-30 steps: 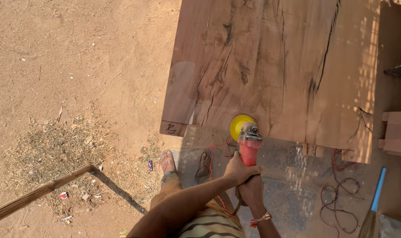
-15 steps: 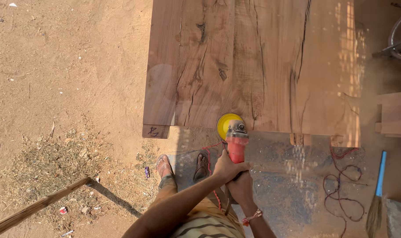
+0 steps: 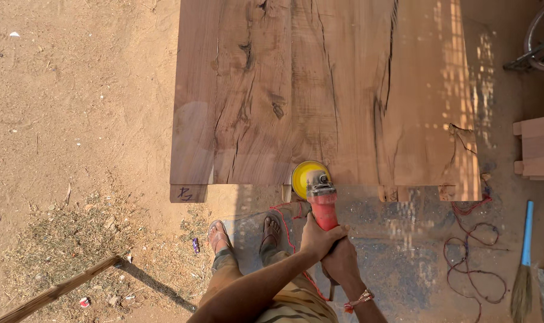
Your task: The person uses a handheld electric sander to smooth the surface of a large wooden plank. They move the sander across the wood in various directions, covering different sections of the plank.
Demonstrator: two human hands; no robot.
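A red angle grinder [image 3: 321,200] with a yellow sanding disc [image 3: 303,174] rests its disc on the near edge of a wide wooden slab [image 3: 320,90] made of joined, cracked planks. My left hand [image 3: 318,236] wraps the grinder's red body from the left. My right hand [image 3: 341,262] grips the rear of the handle just behind it, with a beaded bracelet on that wrist. My sandalled feet [image 3: 248,233] stand on the dusty ground below the slab's edge.
A red cable [image 3: 472,251] lies coiled on the ground at right. A blue-handled broom [image 3: 523,257] lies at far right beside stacked timber [image 3: 538,149]. A wooden stick [image 3: 57,290] lies at lower left on sandy ground. A bicycle wheel [image 3: 538,42] shows top right.
The view has drifted so the slab sits further left and lower in frame. Both hands keep hold of the grinder, whose disc stays at the slab's near edge.
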